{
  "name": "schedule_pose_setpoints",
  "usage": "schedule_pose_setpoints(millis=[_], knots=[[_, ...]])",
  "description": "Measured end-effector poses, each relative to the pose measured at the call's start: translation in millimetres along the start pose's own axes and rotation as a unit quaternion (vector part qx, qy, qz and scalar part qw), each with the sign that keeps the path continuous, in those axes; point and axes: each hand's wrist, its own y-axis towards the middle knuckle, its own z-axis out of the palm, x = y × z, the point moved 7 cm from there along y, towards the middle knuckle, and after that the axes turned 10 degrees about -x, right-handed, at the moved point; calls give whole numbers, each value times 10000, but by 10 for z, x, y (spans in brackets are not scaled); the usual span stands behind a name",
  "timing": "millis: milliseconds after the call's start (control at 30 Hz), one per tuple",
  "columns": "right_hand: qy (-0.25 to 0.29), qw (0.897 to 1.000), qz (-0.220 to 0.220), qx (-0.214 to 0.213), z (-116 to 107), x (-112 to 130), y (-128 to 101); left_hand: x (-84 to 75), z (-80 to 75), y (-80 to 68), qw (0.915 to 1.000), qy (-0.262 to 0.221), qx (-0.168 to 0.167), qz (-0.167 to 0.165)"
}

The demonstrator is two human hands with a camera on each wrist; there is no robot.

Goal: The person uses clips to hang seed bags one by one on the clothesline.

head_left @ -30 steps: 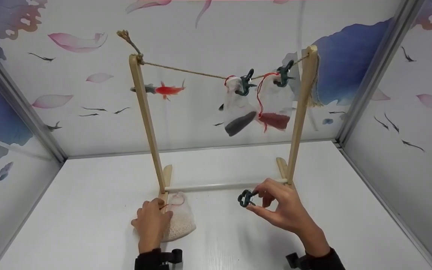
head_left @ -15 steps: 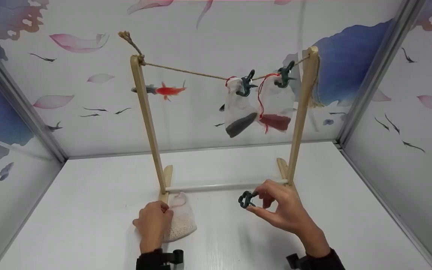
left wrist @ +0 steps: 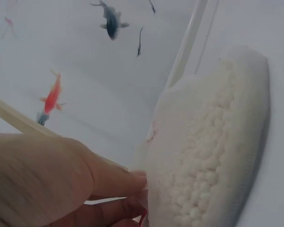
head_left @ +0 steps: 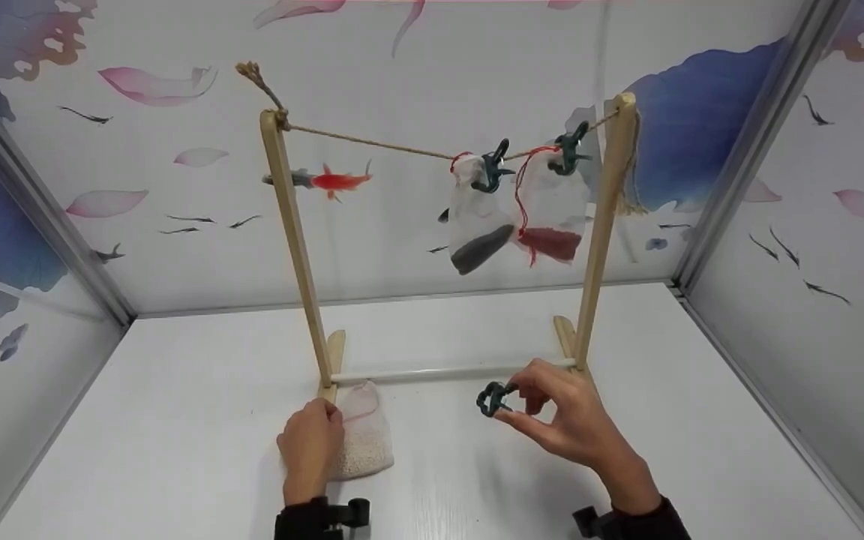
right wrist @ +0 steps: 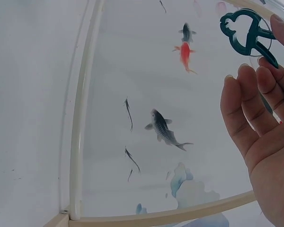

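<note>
My left hand [head_left: 313, 448] pinches the edge of a white mesh drawstring bag [head_left: 366, 442] between thumb and fingers. Small pale pellets fill the bag's lower part, seen up close in the left wrist view, where a bit of red string shows by the fingertips [left wrist: 138, 179]. My right hand [head_left: 567, 412] pinches the handles of a dark green spring clip [head_left: 490, 399] between thumb and forefinger. In the right wrist view the clip's rounded jaws point left, away from the palm, with nothing between them; the other fingers [right wrist: 248, 94] are bent loosely.
A wooden frame [head_left: 295, 247] carries a sagging twine line [head_left: 372, 141]. Two similar clips hold a bag with dark contents [head_left: 481, 247] and a bag with red contents [head_left: 550, 241] on its right half. A pale crossbar [head_left: 447, 373] joins the posts low down.
My left hand has shifted slightly right, and its fingers have gathered at the bag's edge. The bag has straightened a little. My right hand and the clip stay nearly still.
</note>
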Motion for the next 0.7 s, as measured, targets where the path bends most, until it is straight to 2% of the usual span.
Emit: schedule_pose_setpoints(millis=[333,700], knots=[[0,10000,79,-18,-4,6,8,-59,73,-10,9971,-313,673,-154],[29,10000,92,-19,-6,-8,-2,-81,135,-36,9949,-185,990,-8]])
